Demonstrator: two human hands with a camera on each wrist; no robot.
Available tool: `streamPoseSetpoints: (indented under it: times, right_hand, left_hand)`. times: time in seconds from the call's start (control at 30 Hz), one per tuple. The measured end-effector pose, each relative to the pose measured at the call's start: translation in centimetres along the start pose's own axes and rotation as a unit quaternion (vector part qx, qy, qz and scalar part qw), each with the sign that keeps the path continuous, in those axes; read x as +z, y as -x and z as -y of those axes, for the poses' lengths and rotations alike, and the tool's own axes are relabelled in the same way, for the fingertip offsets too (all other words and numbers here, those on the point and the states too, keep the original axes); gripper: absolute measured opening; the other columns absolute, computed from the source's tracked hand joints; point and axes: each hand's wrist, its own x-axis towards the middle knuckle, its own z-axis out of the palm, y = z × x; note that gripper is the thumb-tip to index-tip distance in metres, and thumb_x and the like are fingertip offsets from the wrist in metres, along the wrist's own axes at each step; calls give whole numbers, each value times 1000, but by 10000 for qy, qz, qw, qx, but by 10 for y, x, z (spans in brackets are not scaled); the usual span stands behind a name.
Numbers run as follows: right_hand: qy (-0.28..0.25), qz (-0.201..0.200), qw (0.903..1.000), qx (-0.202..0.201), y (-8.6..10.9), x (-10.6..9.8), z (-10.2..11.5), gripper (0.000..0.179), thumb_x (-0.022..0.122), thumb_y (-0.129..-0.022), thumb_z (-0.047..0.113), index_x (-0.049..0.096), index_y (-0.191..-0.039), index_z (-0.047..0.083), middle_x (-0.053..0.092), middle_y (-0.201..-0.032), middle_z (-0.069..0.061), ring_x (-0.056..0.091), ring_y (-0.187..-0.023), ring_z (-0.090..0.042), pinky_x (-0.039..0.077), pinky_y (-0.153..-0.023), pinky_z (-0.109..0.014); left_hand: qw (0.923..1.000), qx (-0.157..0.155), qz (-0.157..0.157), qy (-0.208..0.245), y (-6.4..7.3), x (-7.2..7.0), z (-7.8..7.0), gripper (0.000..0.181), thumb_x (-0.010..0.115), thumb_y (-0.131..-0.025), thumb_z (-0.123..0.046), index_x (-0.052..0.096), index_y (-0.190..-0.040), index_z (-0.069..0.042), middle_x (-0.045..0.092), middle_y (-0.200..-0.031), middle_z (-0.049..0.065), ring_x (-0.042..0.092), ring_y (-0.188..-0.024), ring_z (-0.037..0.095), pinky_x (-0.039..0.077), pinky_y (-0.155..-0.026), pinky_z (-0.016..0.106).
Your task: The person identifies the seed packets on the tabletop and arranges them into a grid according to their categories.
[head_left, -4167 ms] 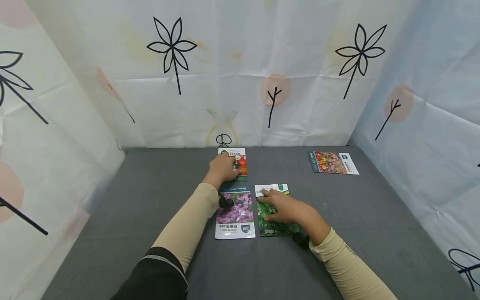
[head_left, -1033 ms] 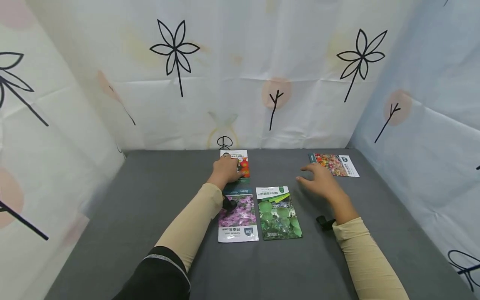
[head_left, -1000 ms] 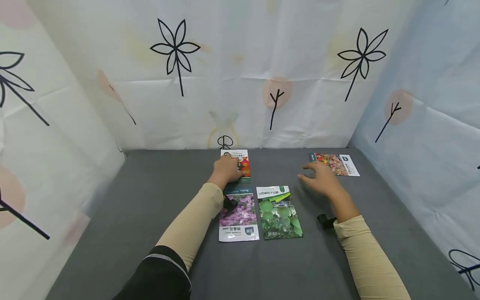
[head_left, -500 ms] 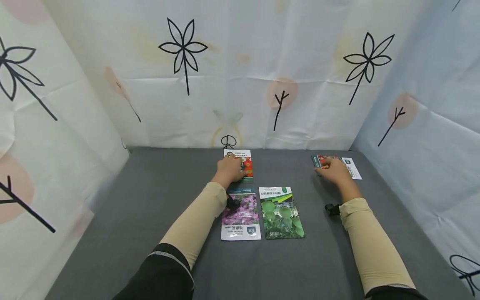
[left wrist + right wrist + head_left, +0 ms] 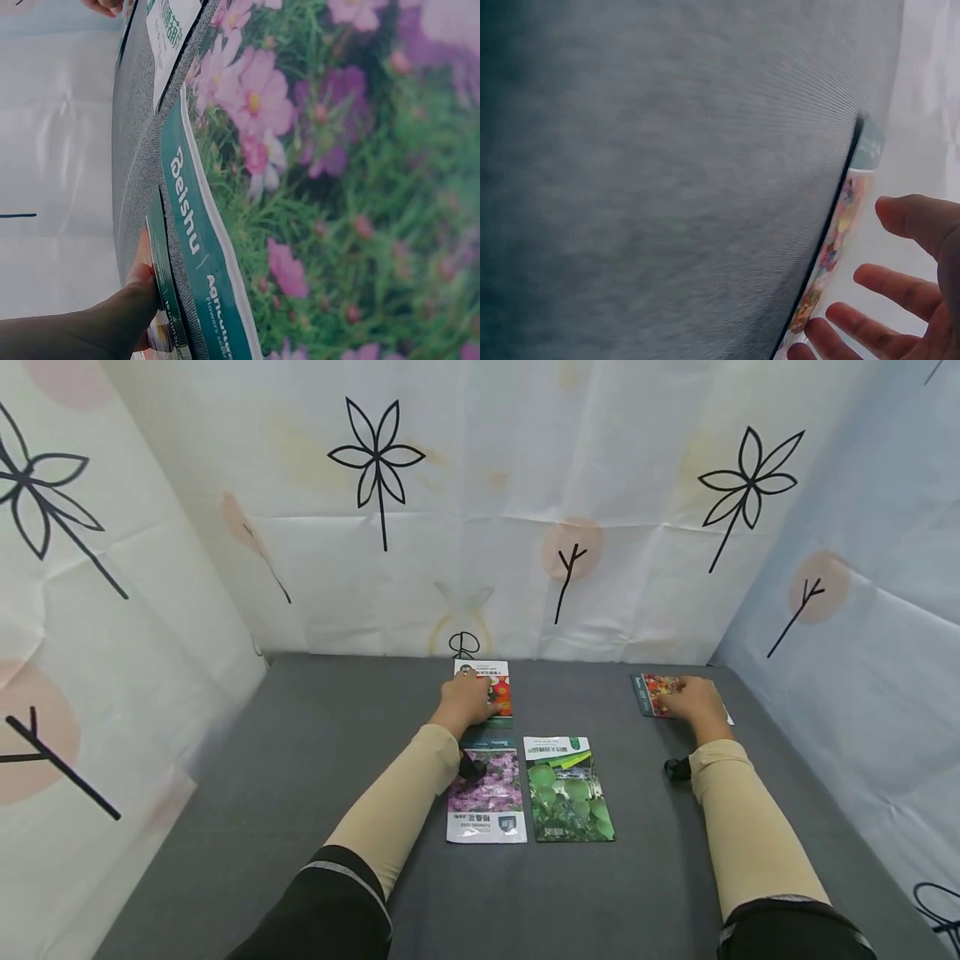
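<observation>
My left hand rests on a seed packet with red and orange flowers at the back of the table; in the left wrist view its thumb lies against the packet's edge. Over at the back right, my right hand is above a seed packet of mixed bright flowers, covering part of it. The right wrist view shows that hand's fingers spread and fairly straight beside the packet; fingertip contact is hard to tell.
A seed packet with pink-purple flowers lies under my left wrist, just in front of the red one. Right of it is a green leafy seed packet. Fabric walls stand behind and beside the grey table.
My right hand has left the green packet and moved right and away from me, to the mixed-flower packet. The left hand has stayed on the red-flower packet. The view has shifted slightly.
</observation>
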Motion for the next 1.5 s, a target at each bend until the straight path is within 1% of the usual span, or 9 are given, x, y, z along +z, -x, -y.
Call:
streamPoseSetpoints:
  times: [0.13, 0.23, 0.4, 0.5, 0.7, 0.77, 1.03, 1.3, 1.5]
  right_hand:
    - [-13, 216, 9998, 18, 3, -5, -2, 73, 54, -105, 39, 42, -151, -17, 43, -150, -44, 48, -133, -60, 45, -108, -68]
    - [69, 311, 9995, 24, 4, -6, 0, 69, 54, -105, 41, 48, -147, -14, 48, -146, -42, 52, -128, -58, 48, -104, -66]
    - [303, 286, 9991, 59, 1, -5, 6, 58, 58, -104, 42, 60, -126, -12, 59, -130, -37, 60, -110, -50, 52, -91, -60]
    - [418, 271, 9987, 71, -3, -3, 8, 55, 60, -102, 41, 61, -121, -11, 60, -126, -37, 59, -109, -50, 51, -92, -61]
    - [634, 356, 9974, -7, -7, 2, 5, 63, 58, -102, 38, 56, -130, -18, 59, -128, -41, 58, -117, -54, 43, -107, -67]
    - [662, 364, 9971, -16, -8, 3, 5, 64, 58, -102, 38, 56, -131, -19, 59, -129, -42, 58, -118, -54, 41, -108, -68]
    - [740, 380, 9965, -36, -11, 1, 9, 59, 59, -100, 35, 59, -125, -18, 60, -129, -41, 59, -117, -52, 43, -106, -66]
    - [712, 475, 9963, -122, -12, 1, 8, 53, 61, -100, 34, 62, -120, -16, 62, -126, -38, 60, -109, -47, 46, -102, -62]
    - [721, 717, 9942, -339, -10, -2, 10, 55, 60, -103, 32, 59, -130, -16, 60, -132, -39, 60, -112, -48, 48, -102, -61]
  left_hand:
    - [10000, 29, 39, -49, 0, 3, -1, 64, 61, -104, -57, 54, -155, -19, 49, -160, 16, 50, -146, 37, 53, -108, 57]
    - [10000, 36, -1, -77, 1, 5, -1, 64, 61, -104, -57, 54, -154, -19, 50, -159, 15, 50, -146, 36, 53, -107, 57]
    - [10000, 10, -41, -80, -1, 5, 0, 63, 61, -104, -57, 55, -154, -19, 50, -159, 15, 50, -145, 36, 53, -107, 57]
    - [9999, -9, -25, -112, -1, 5, 0, 63, 60, -104, -58, 54, -154, -20, 49, -160, 15, 50, -146, 36, 53, -107, 57]
    - [9999, -1, 37, -141, 0, 7, -1, 64, 60, -104, -58, 54, -155, -20, 49, -160, 14, 49, -146, 35, 54, -107, 56]
    - [9999, -13, 43, -116, 0, 7, -1, 64, 60, -104, -57, 53, -155, -20, 49, -160, 15, 49, -146, 36, 53, -108, 56]
    - [9999, -2, -65, -122, 3, 1, -2, 62, 61, -105, -56, 55, -154, -19, 51, -158, 15, 50, -144, 36, 53, -108, 56]
    - [10000, -26, 28, -79, -1, 3, -1, 65, 60, -104, -58, 53, -156, -20, 48, -161, 15, 47, -148, 37, 52, -109, 57]
    - [10000, -51, 30, -68, -2, 3, 0, 66, 60, -104, -58, 52, -156, -19, 47, -161, 15, 48, -147, 37, 52, -108, 57]
